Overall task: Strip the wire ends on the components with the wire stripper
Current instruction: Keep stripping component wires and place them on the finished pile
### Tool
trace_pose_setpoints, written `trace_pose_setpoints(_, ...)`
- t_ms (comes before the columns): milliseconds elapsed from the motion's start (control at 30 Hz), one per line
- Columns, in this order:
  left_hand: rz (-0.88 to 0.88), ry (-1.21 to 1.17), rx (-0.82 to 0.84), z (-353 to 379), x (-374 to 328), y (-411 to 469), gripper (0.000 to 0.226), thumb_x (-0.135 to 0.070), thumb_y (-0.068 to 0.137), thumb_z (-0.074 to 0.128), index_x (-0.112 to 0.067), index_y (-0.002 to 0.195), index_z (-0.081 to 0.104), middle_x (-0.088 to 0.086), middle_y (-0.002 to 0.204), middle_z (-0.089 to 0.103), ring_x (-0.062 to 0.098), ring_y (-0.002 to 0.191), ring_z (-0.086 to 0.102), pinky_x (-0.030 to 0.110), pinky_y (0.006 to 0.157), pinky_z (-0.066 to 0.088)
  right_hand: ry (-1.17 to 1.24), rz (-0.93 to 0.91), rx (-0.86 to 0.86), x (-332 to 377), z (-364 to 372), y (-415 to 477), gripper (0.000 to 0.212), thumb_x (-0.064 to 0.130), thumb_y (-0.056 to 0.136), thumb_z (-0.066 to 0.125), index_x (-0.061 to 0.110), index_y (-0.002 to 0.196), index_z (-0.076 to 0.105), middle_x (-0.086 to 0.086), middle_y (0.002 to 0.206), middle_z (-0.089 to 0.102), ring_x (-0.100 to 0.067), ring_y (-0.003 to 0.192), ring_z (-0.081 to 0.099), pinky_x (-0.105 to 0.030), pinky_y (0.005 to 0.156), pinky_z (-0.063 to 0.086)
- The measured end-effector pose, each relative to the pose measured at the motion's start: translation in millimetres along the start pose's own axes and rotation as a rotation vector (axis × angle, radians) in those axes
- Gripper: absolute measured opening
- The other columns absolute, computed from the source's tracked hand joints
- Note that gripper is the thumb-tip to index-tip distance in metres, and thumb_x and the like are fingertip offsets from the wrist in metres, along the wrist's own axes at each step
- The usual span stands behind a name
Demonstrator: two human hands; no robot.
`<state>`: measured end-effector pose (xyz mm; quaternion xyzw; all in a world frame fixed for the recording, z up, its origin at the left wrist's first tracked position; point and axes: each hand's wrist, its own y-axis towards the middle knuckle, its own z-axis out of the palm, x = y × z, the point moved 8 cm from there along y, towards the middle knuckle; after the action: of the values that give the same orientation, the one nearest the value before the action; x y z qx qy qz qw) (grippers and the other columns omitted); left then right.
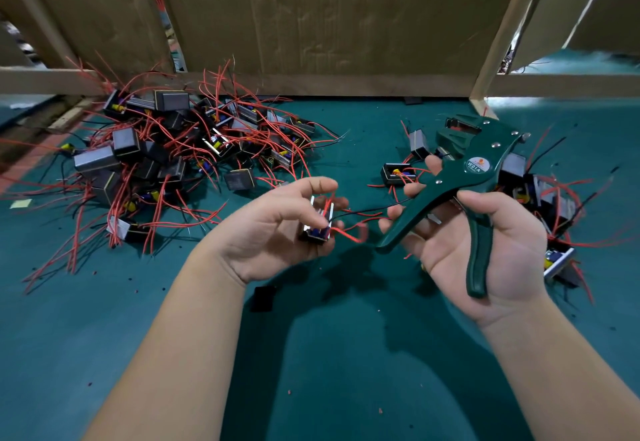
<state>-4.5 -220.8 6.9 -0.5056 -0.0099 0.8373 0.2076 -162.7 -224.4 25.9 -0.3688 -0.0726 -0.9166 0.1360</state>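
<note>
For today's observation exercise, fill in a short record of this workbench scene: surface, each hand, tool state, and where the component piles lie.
surface: green mat
left hand: holds one component with red and black wires
right hand: holds green wire stripper, handles spread apart
tool head: raised, no wire in it
large pile: far left
small pile: right, behind the stripper
backdrop: cardboard sheets on a wooden frame

A green mat (346, 354) covers the table, backed by cardboard sheets (311, 18) in wooden framing (346, 84).
</note>
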Motion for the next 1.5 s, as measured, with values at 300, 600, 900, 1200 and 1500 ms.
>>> trace_pose_setpoints(300, -0.069, 0.079, -0.027, -2, 9, 5, 0.030, 0.003, 0.094, 0.036, -0.017, 0.096, 0.058, 0.009, 0.088, 0.071, 0.026, 0.060, 0.067, 0.023, 0.048, 0.051, -0.001, -0.020, -0.055, 6, -5, 1, 0.041, 0.019, 0.071, 0.045, 0.011, 0.108, 0.059, -0.012, 0.087, 0.066, -0.035, 0.075, 0.066, -0.045, 0.070, 0.057)
trace_pose_setpoints(600, -0.016, -0.077, -0.110, -6, 1, 6, 0.039, 0.000, 0.095, 0.041, -0.027, 0.121, 0.051, 0.010, 0.095, 0.058, 0.020, 0.059, 0.059, 0.024, 0.047, 0.043, -0.068, 0.004, 0.021, 1, 2, 0, 0.056, 0.020, 0.074, 0.042, 0.014, 0.129, 0.051, -0.012, 0.093, 0.067, -0.035, 0.076, 0.065, -0.047, 0.073, 0.057)
trace_pose_setpoints(900, 0.124, -0.133, -0.265, -23, -13, 5, 0.047, 0.012, 0.087, 0.039, -0.025, 0.113, 0.055, 0.004, 0.087, 0.056, 0.017, 0.061, 0.059, 0.021, 0.048, 0.047, -0.086, 0.048, 0.039, -5, 4, -2, 0.057, 0.019, 0.073, 0.042, 0.012, 0.129, 0.050, -0.011, 0.092, 0.068, -0.035, 0.075, 0.065, -0.047, 0.071, 0.057)
trace_pose_setpoints(1200, 0.333, -0.508, -0.396, -36, -24, 8, 0.008, -0.002, 0.096, 0.048, 0.004, 0.093, 0.053, 0.014, 0.084, 0.064, 0.029, 0.089, 0.069, 0.027, 0.074, 0.059, -0.041, 0.077, -0.055, -9, 2, -1, 0.040, 0.018, 0.068, 0.047, 0.010, 0.105, 0.059, -0.016, 0.110, 0.052, -0.037, 0.071, 0.065, -0.047, 0.066, 0.058)
trace_pose_setpoints(1500, 0.438, -0.331, -0.538, -43, -29, -1, 0.013, -0.012, 0.091, 0.060, -0.017, 0.083, 0.051, -0.003, 0.067, 0.064, 0.006, 0.051, 0.054, 0.017, 0.049, 0.044, -0.021, 0.135, -0.055, -16, 2, -2, 0.048, 0.019, 0.068, 0.047, 0.008, 0.114, 0.057, -0.019, 0.112, 0.060, -0.038, 0.072, 0.065, -0.048, 0.065, 0.057)
